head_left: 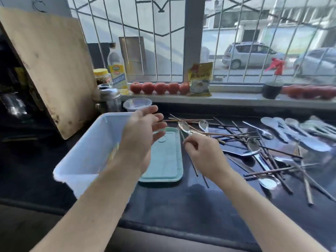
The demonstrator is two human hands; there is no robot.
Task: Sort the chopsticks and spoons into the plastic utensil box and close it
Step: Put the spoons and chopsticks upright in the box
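Note:
A translucent white utensil box stands on the dark counter at the left, with its teal lid lying flat beside it on the right. My left hand hovers open, fingers spread, over the box's right wall and the lid. My right hand is just right of the lid, its fingers curled and pinching thin dark chopsticks that stick out below the hand. A metal spoon lies just beyond its fingertips. Several more chopsticks and spoons are scattered across the counter to the right.
A wooden cutting board leans at the back left. Behind the box are a metal pot and a clear round tub. The window sill holds tomatoes, bottles, a yellow packet and a dark spray bottle. White plastic spoons lie far right.

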